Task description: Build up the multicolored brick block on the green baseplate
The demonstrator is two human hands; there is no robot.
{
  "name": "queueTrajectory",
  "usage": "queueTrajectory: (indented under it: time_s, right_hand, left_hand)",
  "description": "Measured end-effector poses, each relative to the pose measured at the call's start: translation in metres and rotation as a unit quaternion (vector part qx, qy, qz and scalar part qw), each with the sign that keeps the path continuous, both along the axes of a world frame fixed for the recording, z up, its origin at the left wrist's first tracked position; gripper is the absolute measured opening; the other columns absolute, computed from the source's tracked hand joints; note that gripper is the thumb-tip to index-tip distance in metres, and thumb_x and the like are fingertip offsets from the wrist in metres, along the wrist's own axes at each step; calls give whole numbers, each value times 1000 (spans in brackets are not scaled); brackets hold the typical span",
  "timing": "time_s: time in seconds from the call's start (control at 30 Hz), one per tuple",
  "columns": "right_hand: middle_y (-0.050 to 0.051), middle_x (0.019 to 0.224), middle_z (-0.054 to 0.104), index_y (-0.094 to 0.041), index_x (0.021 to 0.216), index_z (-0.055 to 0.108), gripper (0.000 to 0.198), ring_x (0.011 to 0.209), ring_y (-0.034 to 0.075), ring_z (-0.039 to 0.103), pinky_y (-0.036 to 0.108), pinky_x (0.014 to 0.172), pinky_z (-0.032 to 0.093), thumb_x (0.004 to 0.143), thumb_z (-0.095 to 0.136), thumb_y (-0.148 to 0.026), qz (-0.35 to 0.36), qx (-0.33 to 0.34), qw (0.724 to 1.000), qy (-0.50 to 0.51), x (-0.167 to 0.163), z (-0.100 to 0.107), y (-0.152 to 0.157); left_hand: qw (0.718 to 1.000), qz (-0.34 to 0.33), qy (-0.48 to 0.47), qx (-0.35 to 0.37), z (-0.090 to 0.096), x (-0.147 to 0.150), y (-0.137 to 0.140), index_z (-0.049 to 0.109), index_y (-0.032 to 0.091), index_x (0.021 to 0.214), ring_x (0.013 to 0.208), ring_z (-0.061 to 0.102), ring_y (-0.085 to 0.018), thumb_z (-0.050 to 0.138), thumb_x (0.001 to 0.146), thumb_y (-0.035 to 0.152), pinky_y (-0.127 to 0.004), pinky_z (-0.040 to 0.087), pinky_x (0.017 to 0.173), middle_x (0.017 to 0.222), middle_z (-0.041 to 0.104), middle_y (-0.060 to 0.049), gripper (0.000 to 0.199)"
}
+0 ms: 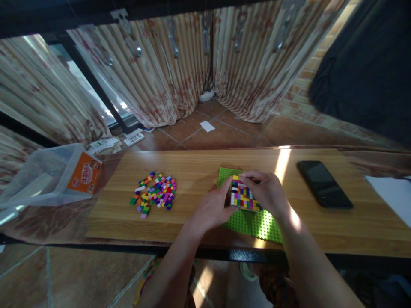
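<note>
A boxy build of small multicoloured toy bricks (244, 197) stands on a green studded baseplate (257, 226), right of the table's middle. My left hand (217, 204) is closed around the build's left side, with the thumb near its front edge. Bent over its far right edge, my right hand (265, 187) has its fingertips pressed together against the top bricks. Whether a loose brick sits between those fingertips is hidden. To the left lies a loose pile of small coloured bricks (163, 191), apart from both hands.
The wooden table (192, 171) has a dark front edge. A black phone (323, 184) lies on its right part, with white paper (390, 196) farther right. A clear plastic bin (48, 171) with an orange label stands left of the table. Curtains (154, 77) hang behind.
</note>
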State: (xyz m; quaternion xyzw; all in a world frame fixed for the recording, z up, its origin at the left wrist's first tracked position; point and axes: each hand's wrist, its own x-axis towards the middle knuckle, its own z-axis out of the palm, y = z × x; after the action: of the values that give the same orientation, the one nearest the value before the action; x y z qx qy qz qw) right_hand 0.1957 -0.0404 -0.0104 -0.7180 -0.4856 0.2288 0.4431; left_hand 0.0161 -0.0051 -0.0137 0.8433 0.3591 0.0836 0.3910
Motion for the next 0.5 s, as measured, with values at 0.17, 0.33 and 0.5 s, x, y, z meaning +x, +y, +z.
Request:
queueTrajectory:
  time_s: [0.17, 0.33, 0.5]
  right_hand:
    - [3, 75, 77, -23, 74, 78, 20, 71, 20, 71, 32, 71, 53, 76, 66, -39, -2, 3, 1000, 6, 0, 0, 1]
    - [3, 78, 77, -23, 76, 78, 19, 75, 20, 71, 33, 74, 53, 78, 66, -37, -6, -4, 1000, -9, -1, -2, 1]
    - [4, 87, 79, -23, 87, 79, 24, 81, 21, 72, 34, 78, 55, 79, 67, -43, 11, 2, 1000, 26, 5, -11, -2]
  left_hand:
    - [1000, 1, -3, -5, -2, 0, 0, 25, 23, 156, 110, 66, -32, 65, 84, 31, -46, 52, 94, 127, 68, -14, 83]
    - [1000, 0, -10, -3, -3, 0, 0, 24, 20, 156, 115, 64, -33, 65, 84, 32, -48, 50, 98, 133, 64, -16, 84]
    - [1000, 4, -7, 0, -3, -1, -1, 23, 21, 157, 113, 65, -33, 66, 84, 33, -48, 51, 97, 130, 66, -15, 84]
